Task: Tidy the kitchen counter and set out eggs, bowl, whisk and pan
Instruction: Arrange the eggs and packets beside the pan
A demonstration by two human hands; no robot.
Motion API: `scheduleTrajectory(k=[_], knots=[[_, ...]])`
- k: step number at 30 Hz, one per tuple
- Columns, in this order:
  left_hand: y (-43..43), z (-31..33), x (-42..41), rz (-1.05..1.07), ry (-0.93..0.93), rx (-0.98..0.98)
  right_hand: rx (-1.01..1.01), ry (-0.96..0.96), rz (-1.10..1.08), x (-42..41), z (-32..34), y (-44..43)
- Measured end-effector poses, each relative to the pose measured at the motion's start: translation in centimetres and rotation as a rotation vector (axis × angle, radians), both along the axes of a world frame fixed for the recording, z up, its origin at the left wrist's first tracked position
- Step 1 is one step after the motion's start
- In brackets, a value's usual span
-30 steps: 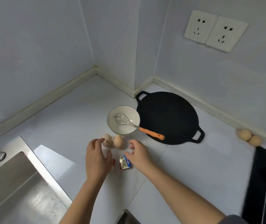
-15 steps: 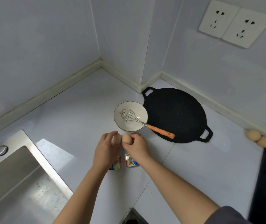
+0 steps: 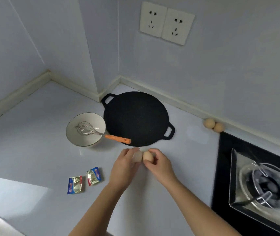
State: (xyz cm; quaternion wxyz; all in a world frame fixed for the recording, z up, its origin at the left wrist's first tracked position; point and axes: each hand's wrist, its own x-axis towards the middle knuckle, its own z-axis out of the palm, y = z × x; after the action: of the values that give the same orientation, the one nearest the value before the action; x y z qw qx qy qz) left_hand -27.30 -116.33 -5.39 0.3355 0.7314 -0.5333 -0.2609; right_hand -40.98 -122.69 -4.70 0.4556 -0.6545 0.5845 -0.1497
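My left hand (image 3: 123, 169) holds a pale egg (image 3: 137, 156) and my right hand (image 3: 160, 166) holds a browner egg (image 3: 148, 156); the two eggs touch each other just in front of the pan. The flat black pan (image 3: 135, 116) with two loop handles lies on the white counter (image 3: 33, 133). To its left stands a white bowl (image 3: 74, 135) with a wire whisk (image 3: 100, 132) in it, orange handle lying over the pan's edge. Two more eggs (image 3: 213, 124) sit against the back wall to the right.
Two small foil packets (image 3: 84, 180) lie on the counter left of my hands. A black gas hob (image 3: 261, 183) with a burner fills the right side. Two wall sockets (image 3: 166, 23) are above the pan. A wall corner juts out behind the pan.
My hands closed round the two eggs, lifted them and carried them rightward, away from the foil packets, to the front of the pan. The view swung right, bringing the hob into sight.
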Motion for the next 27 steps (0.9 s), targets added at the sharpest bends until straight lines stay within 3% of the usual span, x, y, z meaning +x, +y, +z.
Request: scheduleTrajectory(k=[10,20,27], knots=[[-10.3,-0.9,-11.6,-0.260,-0.050,0.018,-0.103,0.159,-0.166,-12.1,-0.8,-6.2],[-19.1,-0.9,-14.2,-0.296,-0.222,0.023,-0.221,0.319,-0.114,-14.3,-0.9,-14.2],[-23.4,-1.2,-14.8,-0.287,-0.243,0.042,-0.232,0.415,-0.074,-14.3,-0.5,-18.0]])
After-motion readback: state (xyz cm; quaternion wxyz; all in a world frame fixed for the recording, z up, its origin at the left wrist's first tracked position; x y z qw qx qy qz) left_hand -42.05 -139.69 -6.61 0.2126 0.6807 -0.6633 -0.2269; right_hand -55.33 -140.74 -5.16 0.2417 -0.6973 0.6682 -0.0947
